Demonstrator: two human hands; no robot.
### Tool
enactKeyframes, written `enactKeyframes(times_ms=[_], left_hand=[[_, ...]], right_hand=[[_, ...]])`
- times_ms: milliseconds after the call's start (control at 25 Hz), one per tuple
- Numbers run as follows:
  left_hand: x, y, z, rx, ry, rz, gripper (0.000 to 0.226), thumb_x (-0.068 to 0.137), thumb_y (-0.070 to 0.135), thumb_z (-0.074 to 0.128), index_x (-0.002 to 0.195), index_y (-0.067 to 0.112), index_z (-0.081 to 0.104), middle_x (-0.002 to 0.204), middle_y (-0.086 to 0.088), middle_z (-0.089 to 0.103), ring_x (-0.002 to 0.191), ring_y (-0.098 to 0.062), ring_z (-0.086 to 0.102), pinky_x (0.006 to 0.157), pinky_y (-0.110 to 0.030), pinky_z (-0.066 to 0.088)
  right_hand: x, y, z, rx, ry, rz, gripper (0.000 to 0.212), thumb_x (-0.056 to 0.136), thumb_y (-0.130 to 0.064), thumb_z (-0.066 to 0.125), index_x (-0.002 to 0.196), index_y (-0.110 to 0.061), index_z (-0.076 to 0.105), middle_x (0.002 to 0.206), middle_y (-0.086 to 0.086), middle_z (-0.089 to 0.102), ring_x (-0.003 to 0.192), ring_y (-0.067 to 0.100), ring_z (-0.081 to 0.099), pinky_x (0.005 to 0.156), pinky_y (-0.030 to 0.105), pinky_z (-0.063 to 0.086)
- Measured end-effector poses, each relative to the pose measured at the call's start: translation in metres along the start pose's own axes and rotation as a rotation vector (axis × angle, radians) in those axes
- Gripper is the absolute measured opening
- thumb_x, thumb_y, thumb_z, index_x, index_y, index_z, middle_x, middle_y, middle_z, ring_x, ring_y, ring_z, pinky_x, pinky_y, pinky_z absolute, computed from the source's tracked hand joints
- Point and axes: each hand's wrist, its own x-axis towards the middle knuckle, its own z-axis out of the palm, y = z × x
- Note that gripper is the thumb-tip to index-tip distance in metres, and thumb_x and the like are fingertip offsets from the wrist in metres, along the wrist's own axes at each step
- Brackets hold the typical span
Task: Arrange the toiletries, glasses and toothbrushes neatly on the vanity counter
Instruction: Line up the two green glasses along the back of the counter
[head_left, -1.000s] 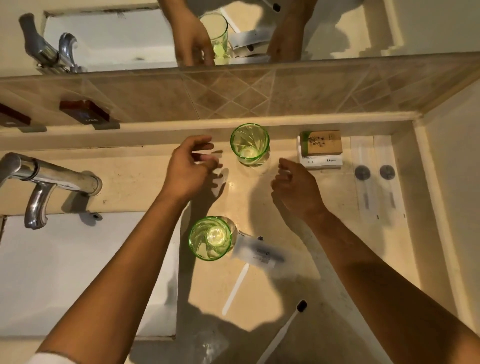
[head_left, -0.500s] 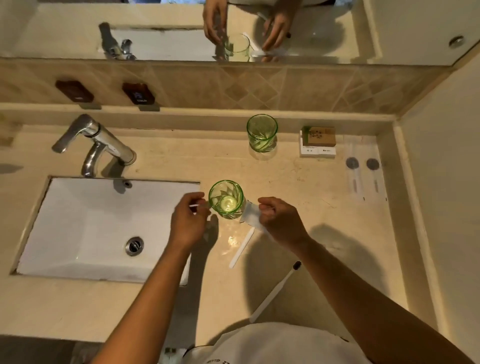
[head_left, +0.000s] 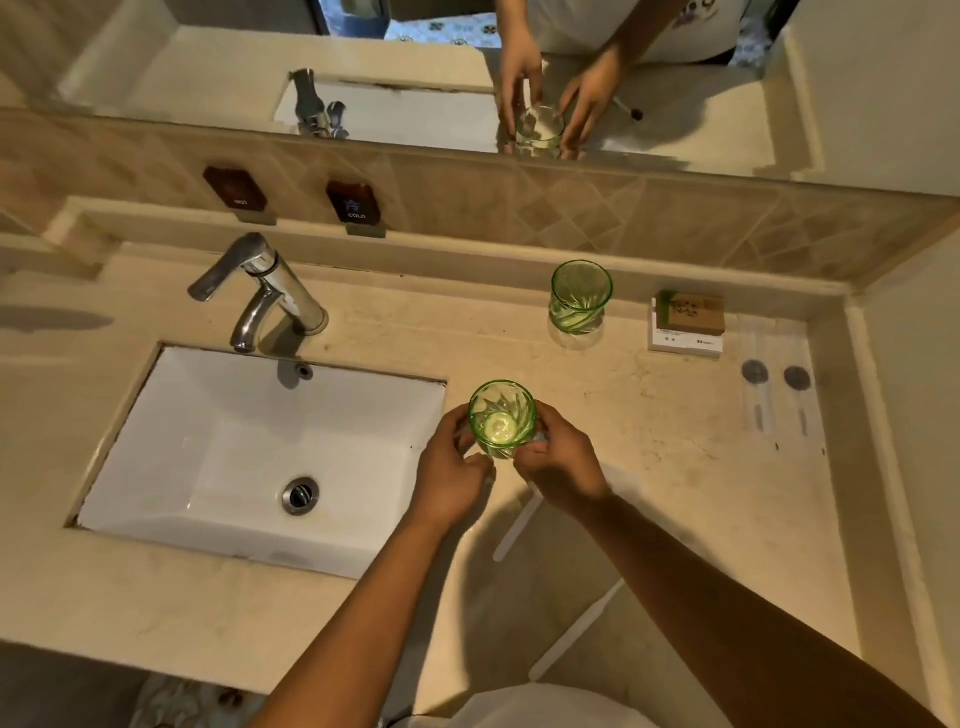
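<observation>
A green ribbed glass (head_left: 501, 418) stands upright on the beige vanity counter (head_left: 675, 467), just right of the sink. My left hand (head_left: 452, 478) cups its left side and my right hand (head_left: 561, 462) its right side, fingers on the base. A second green glass (head_left: 579, 296) stands alone at the back ledge. To its right, a brown soap box sits on a white box (head_left: 688, 322). Two clear-wrapped flat items (head_left: 774, 387) lie at the far right. One white toothbrush (head_left: 514, 525) lies partly under my right wrist; another white toothbrush (head_left: 576, 629) lies nearer me.
A white rectangular sink (head_left: 260, 457) is set into the counter on the left, with a chrome faucet (head_left: 260, 291) behind it. Hot and cold plates (head_left: 353, 202) sit on the tiled backsplash under a mirror. A wall (head_left: 914, 415) bounds the counter on the right.
My hands left the back glass and came down to the near glass, closing around it from both sides. The small packet my right hand pinched half a second ago is out of sight.
</observation>
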Motion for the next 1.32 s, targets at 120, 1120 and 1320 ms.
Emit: enactKeyframes(times_ms=[120, 1120, 1320], left_hand=[[0.007, -0.001, 0.0, 0.021, -0.003, 0.007, 0.076, 0.079, -0.009, 0.062, 0.142, 0.032, 0.049, 0.117, 0.031, 0.058, 0.102, 0.024, 0.055, 0.072, 0.002, 0.047], [0.179, 0.077, -0.006, -0.015, 0.006, 0.103, 0.069, 0.087, 0.004, 0.073, 0.146, 0.028, 0.049, 0.139, 0.005, 0.061, 0.126, -0.013, 0.06, 0.088, -0.019, 0.053], [0.187, 0.078, -0.004, -0.023, 0.007, 0.122, 0.069, 0.087, 0.003, 0.072, 0.147, 0.028, 0.049, 0.14, 0.005, 0.062, 0.127, -0.014, 0.06, 0.102, -0.031, 0.053]], right_hand=[[0.015, 0.002, 0.002, 0.006, 0.002, -0.019, 0.063, 0.063, -0.021, 0.056, 0.126, -0.026, 0.061, 0.11, -0.004, 0.071, 0.095, 0.012, 0.064, 0.081, 0.027, 0.053], [0.189, -0.021, 0.027, 0.117, 0.327, -0.003, 0.051, 0.074, -0.025, 0.058, 0.125, -0.029, 0.056, 0.094, -0.008, 0.074, 0.083, 0.012, 0.071, 0.076, 0.045, 0.062], [0.198, -0.019, 0.027, 0.139, 0.351, -0.012, 0.056, 0.073, -0.027, 0.058, 0.128, -0.031, 0.056, 0.093, -0.011, 0.074, 0.082, 0.004, 0.07, 0.078, 0.041, 0.063]])
